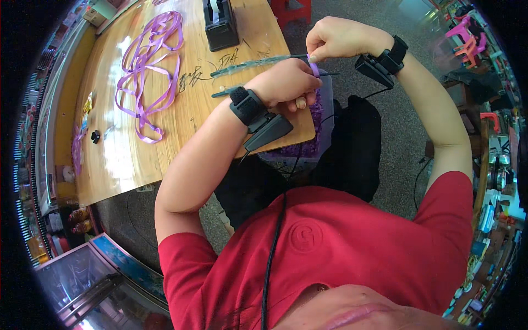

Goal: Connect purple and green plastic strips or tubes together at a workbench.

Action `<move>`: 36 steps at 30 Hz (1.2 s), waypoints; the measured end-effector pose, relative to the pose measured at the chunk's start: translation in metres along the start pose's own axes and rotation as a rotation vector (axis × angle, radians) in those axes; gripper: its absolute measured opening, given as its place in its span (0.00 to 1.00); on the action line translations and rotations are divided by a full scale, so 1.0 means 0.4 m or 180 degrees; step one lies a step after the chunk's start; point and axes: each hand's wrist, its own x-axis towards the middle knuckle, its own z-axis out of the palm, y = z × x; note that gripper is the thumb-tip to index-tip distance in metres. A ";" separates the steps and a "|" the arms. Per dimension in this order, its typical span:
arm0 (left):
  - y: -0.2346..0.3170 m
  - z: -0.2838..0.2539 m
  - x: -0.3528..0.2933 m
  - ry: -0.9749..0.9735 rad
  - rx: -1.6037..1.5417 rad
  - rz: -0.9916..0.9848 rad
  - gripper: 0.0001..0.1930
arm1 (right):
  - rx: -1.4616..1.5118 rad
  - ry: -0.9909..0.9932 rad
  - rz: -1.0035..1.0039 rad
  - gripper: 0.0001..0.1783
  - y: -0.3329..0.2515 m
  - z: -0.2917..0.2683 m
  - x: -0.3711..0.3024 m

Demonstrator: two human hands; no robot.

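Note:
My left hand (289, 85) is closed over the table's right edge, its fingers curled around a thin dark rod whose tip sticks out to the right. A short loop of purple ribbon (314, 69) shows by its knuckles. Above and to the right, my right hand (333, 39) pinches the upper end of that ribbon between thumb and fingertips. Beyond my left hand, a long thin rod (250, 65) with a clear greenish wrapping lies across the table. A tub (326, 118) of purple pieces stands below the table edge, partly hidden by my left hand and the tabletop.
Loose purple ribbon (148, 71) lies in loops on the wooden table (181, 148). A black tape dispenser (221, 33) stands at the far side. Near the left edge is a small black object (95, 136). A red stool (290, 12) stands beyond the table.

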 end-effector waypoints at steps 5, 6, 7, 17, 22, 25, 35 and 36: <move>0.003 0.001 -0.003 0.0023 0.0097 -0.0068 0.10 | -0.0250 0.0056 0.0007 0.09 -0.007 0.009 0.000; 0.006 0.003 -0.004 0.0084 0.0128 -0.0039 0.10 | -0.0397 0.0147 -0.0094 0.09 -0.001 0.012 -0.001; 0.005 0.003 -0.005 0.0083 0.0130 -0.0047 0.10 | -0.0390 0.0148 -0.0095 0.09 -0.005 0.013 0.000; 0.004 -0.001 0.000 0.0049 0.0158 -0.0101 0.11 | 0.0132 0.0071 0.0593 0.12 -0.002 0.015 0.005; 0.004 0.006 -0.006 0.0130 0.0176 -0.0159 0.12 | 0.0091 0.0264 0.0605 0.14 0.000 0.027 -0.002; 0.003 0.007 -0.005 0.0096 0.0264 -0.0135 0.12 | -0.0447 0.0567 0.0467 0.16 0.014 0.037 -0.015; -0.006 0.006 -0.003 0.0173 0.0138 -0.0100 0.11 | 0.0160 0.0679 -0.0635 0.08 0.064 0.068 -0.015; -0.007 0.006 -0.002 0.0188 0.0170 0.0009 0.11 | 0.0026 0.0631 -0.0865 0.05 0.063 0.066 -0.015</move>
